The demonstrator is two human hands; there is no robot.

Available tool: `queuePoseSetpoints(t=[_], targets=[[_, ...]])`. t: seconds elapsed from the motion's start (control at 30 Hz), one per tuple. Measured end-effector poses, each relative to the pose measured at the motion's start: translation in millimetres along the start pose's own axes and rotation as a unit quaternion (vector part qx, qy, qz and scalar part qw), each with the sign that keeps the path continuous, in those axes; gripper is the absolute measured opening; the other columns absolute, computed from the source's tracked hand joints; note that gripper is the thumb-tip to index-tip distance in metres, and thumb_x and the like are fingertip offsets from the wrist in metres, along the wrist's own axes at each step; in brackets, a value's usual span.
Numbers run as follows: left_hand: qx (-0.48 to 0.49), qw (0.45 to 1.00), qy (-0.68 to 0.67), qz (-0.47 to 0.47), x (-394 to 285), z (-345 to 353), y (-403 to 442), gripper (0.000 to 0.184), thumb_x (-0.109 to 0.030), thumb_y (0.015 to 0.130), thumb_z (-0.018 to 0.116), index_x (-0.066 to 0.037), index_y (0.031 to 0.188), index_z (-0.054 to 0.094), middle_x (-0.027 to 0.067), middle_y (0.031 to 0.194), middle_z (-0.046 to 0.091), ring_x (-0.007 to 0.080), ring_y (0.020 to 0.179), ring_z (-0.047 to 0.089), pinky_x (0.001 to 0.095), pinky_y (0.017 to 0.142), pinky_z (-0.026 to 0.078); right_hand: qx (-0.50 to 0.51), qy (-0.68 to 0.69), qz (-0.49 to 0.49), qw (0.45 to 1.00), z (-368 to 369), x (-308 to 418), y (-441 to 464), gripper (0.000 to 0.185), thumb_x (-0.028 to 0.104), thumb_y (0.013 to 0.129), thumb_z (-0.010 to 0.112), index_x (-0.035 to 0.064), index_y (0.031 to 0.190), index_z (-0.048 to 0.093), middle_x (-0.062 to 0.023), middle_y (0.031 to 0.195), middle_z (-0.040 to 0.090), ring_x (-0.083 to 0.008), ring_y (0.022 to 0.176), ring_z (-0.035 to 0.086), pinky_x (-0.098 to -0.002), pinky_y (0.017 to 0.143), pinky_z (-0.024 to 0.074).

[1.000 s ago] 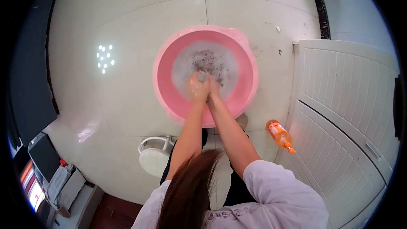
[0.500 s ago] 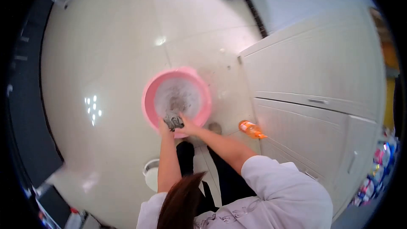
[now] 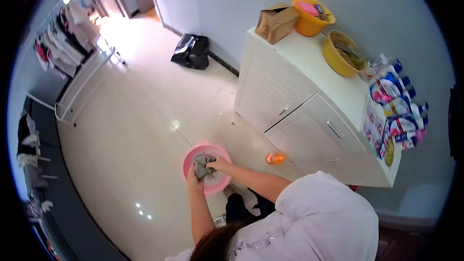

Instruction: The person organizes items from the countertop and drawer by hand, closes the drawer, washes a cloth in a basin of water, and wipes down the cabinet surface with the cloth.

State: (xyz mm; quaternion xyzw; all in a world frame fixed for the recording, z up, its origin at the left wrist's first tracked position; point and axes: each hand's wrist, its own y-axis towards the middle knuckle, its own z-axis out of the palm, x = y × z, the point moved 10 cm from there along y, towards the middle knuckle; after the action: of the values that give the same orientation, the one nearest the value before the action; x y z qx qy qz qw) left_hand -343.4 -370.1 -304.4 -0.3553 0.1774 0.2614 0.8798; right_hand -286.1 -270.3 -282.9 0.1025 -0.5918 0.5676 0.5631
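Note:
A wet grey cloth [image 3: 202,168] is bunched up over the pink basin [image 3: 215,190] on the floor. My left hand [image 3: 194,179] grips its near left side. On the right, my right hand [image 3: 220,164] has its fingers closed on the cloth's edge. Whitish, sudsy water shows in the basin around the cloth, though the cloth and hands cover much of it. To the right of the basin, an orange bottle [image 3: 274,158] lies on the tiles.
A white cabinet [image 3: 309,116] stands at the right, bearing a paper bag [image 3: 278,23], yellow bowls [image 3: 342,67] and several detergent packs [image 3: 389,89]. A black bag [image 3: 192,51] sits by the wall. Clothes hang on a white rack [image 3: 72,94] at far left.
The view has tilted up, bringing the cabinet top and clothes rack into sight. The cloth now appears more spread out between my hands over the basin; both hands still grip it.

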Motion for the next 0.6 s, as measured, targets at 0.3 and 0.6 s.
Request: queuePoseSetpoints(t=[0.3,0.6], targets=[[0.140,0.922,0.345,0.107,-30.8,271.4,-10.1,0.076,-0.026,0.083,0.061,-0.009,0.140,0.014,0.0158,0.134,0.035,0.0299,0.122,0.037,0.0417,0.095,0.035,-0.273,0.021,-0.379,0.884,-149.2,247.9,-178.6,0.049,-0.005,0.065,0.055,0.0062,0.112,0.053,-0.0050,0.108,0.051,-0.0162,0.092,0.053,-0.0272,0.076,0.0457],[0.109,0.674,0.567,0.460,-34.0,565.1,84.4,0.123,-0.042,0.056,0.080,0.010,0.135,0.003,0.0284,0.139,0.015,0.0369,0.129,0.020,0.0408,0.106,0.019,-0.572,-0.313,-0.260,0.712,-333.2,395.4,-261.8,0.057,0.015,0.066,0.067,0.0021,0.118,0.046,-0.0187,0.132,0.033,-0.0351,0.122,0.034,-0.0405,0.100,0.0314]])
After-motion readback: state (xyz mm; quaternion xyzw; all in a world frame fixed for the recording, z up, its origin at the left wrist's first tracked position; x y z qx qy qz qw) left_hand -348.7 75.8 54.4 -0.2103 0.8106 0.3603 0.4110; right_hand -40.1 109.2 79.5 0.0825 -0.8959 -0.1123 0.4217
